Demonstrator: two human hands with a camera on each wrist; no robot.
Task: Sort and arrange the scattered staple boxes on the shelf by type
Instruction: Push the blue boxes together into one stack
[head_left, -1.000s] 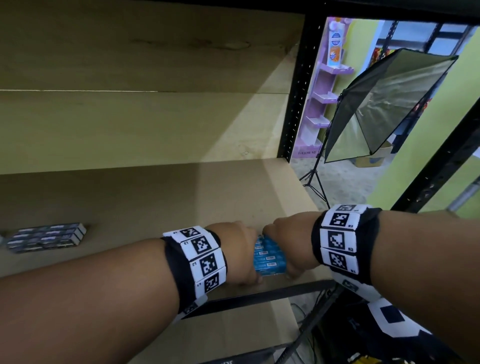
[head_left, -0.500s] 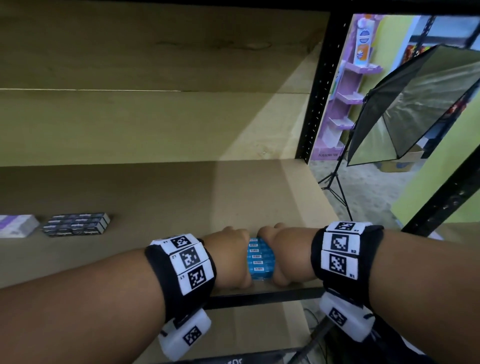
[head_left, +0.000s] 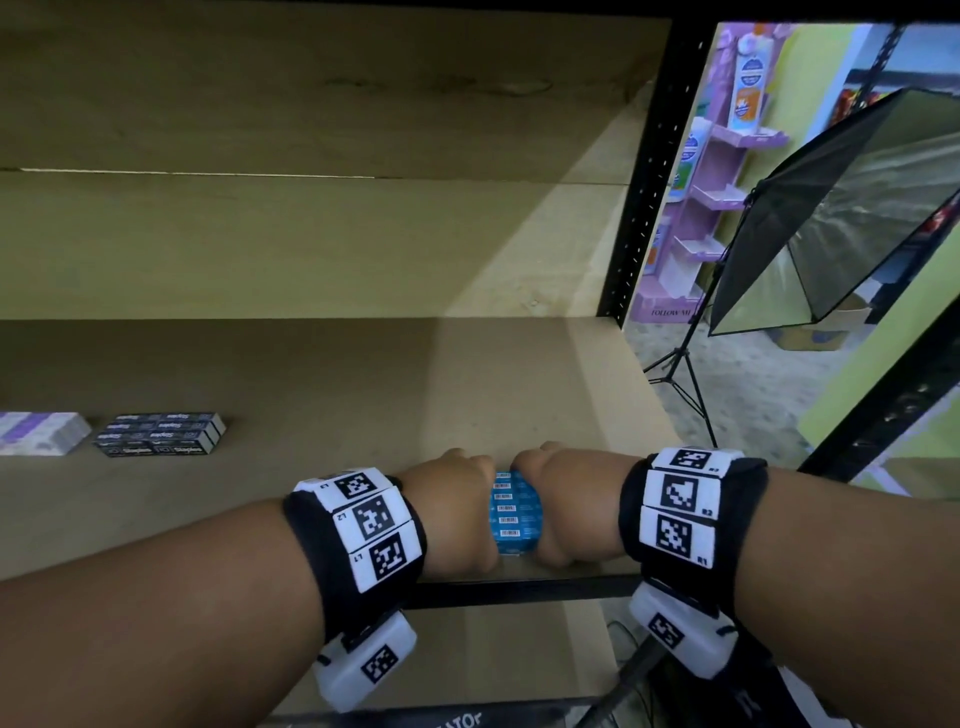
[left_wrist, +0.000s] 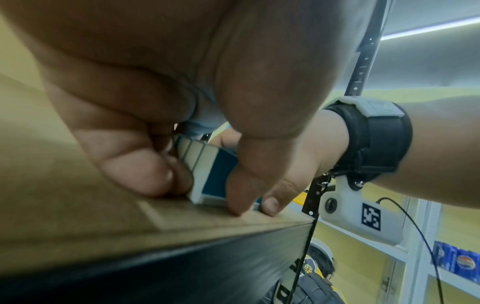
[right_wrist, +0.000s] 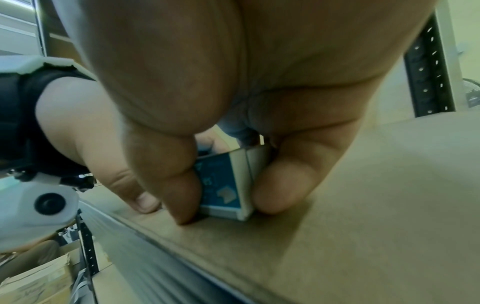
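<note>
A row of several blue staple boxes (head_left: 514, 512) stands on the shelf board (head_left: 363, 395) near its front edge, right of the middle. My left hand (head_left: 452, 512) grips the row from its left side and my right hand (head_left: 563, 506) from its right side. In the left wrist view, thumb and fingers pinch the blue boxes (left_wrist: 210, 174) down on the board. The right wrist view shows the same on the other end of the blue boxes (right_wrist: 226, 185). A block of black staple boxes (head_left: 158, 434) lies far left, with purple-white boxes (head_left: 39, 434) beside it at the frame edge.
A black metal upright (head_left: 649, 171) bounds the shelf at the right; the black front rail (head_left: 519, 590) runs just below my hands. Beyond the shelf stand a softbox on a tripod (head_left: 831, 218) and a purple display rack (head_left: 711, 171). Bare board lies between the black boxes and my hands.
Both hands have slid the blue row a little to the left along the front edge while squeezing it together. The view shifted left, bringing the purple-white boxes into sight.
</note>
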